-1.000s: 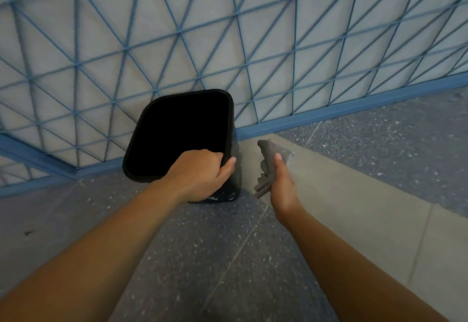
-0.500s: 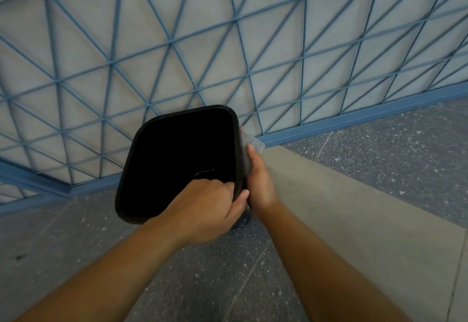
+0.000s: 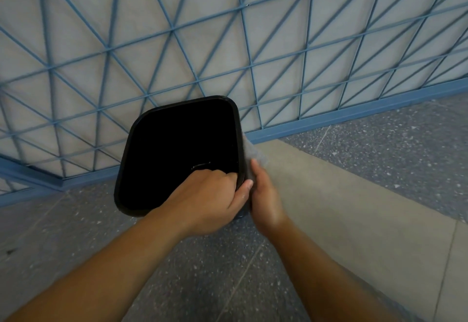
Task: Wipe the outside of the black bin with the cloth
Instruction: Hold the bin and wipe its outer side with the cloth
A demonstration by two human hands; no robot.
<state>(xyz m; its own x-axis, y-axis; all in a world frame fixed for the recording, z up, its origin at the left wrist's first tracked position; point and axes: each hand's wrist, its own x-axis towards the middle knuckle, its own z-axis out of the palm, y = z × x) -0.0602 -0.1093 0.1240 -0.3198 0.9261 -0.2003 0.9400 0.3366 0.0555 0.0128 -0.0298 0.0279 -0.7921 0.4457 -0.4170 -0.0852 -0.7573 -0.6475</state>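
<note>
The black bin stands on the floor by the blue lattice wall, seen from above with its dark inside showing. My left hand grips the bin's near right rim, fingers curled over the edge into the bin and thumb outside. My right hand holds the grey cloth against the bin's right outer side. Only the cloth's upper part shows above my fingers; the bin's right wall is hidden behind both hands.
A white wall with a blue metal lattice rises right behind the bin, with a blue skirting at its foot. The floor is speckled grey with a plain beige strip running to the right of the bin.
My right hand brought the cloth from free air beside the bin onto the bin's right side. The left hand kept its grip on the rim. The view moved closer to the bin.
</note>
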